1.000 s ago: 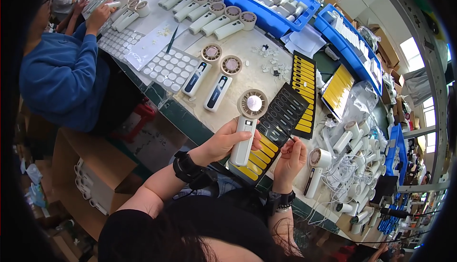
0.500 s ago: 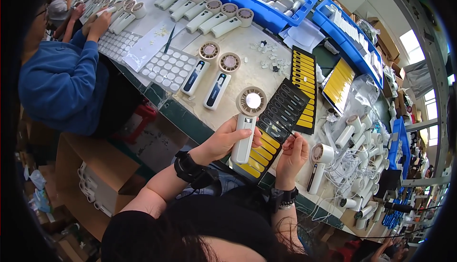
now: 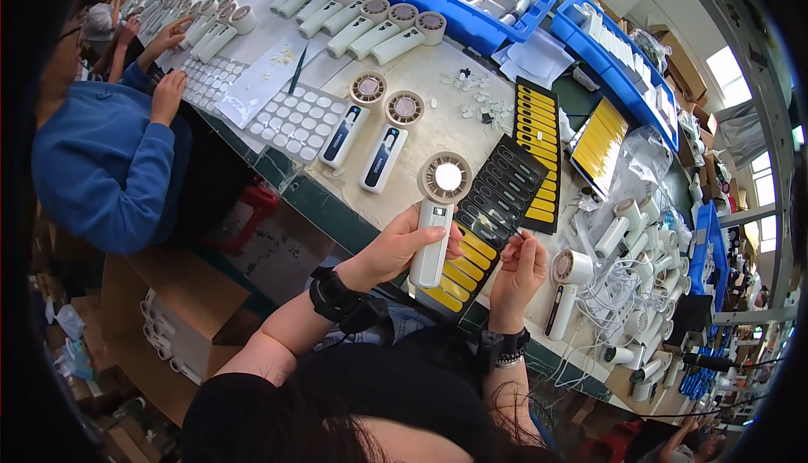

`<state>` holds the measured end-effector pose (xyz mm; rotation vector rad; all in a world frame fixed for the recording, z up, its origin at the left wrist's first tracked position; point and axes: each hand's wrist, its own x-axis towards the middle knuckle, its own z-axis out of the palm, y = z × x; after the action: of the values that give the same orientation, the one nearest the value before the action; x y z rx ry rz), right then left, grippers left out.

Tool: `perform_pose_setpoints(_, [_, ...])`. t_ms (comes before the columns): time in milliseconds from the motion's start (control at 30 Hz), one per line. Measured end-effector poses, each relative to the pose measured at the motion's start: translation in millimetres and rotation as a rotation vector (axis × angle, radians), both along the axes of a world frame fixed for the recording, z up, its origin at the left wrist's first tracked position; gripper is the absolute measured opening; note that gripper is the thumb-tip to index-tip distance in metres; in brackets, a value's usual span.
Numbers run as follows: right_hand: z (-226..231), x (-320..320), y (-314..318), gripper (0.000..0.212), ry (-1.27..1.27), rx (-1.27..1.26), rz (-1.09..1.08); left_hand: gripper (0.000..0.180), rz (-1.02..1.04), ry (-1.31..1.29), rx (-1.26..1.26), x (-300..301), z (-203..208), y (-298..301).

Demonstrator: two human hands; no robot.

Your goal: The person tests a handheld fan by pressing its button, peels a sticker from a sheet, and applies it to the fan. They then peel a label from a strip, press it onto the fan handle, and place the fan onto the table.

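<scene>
Left hand (image 3: 396, 248) wraps white handheld fan (image 3: 436, 219) by handle. Right hand (image 3: 519, 271) pinches small label above sticker sheet (image 3: 484, 227). Better keep fan steady, align label straight.

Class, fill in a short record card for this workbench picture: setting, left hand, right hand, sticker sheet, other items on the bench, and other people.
Setting: long workbench seen from above
Left hand: left hand grips the handle of a white handheld fan, round head pointing away
Right hand: right hand pinches something small over the label sheet; too small to identify
Sticker sheet: black sheet of yellow labels, many slots already bare
Other items: two fans with dark labels, blue trays of fans
Other people: a person in a blue top at the left
</scene>
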<state>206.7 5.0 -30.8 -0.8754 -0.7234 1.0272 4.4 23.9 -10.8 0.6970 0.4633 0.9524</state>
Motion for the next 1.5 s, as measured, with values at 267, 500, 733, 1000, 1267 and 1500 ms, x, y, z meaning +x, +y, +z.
perform_pose_setpoints(267, [1.4, -0.9, -2.1, 0.019, -0.017, 0.02, -0.045, 0.046, -0.003, 0.048, -0.007, -0.7, -0.7, -0.7])
perform_pose_setpoints(500, [14.1, -9.7, -12.9, 0.017, -0.227, 0.135, -0.078, 0.045, 0.008, 0.04, 0.0, -2.6, 1.1, -2.2])
perform_pose_setpoints(733, [29.1, -22.1, -28.2, 0.013, -0.456, 0.227, -0.09, 0.043, 0.022, 0.026, 0.007, -4.0, 3.1, -4.8])
perform_pose_setpoints(1000, [39.9, -23.6, -39.9, 0.009, -0.893, 0.431, -0.053, 0.039, 0.05, -0.077, 0.038, -6.3, 3.2, -4.6])
perform_pose_setpoints(1267, [37.4, -45.6, -32.8, 0.025, -0.936, 0.531, 0.04, 0.048, 0.166, -0.221, -0.042, 7.4, 5.3, -8.2])
perform_pose_setpoints(1500, [36.2, -47.0, -31.2, 0.026, -0.952, 0.557, 0.074, 0.056, 0.181, -0.195, -0.052, 9.1, 2.3, -9.4])
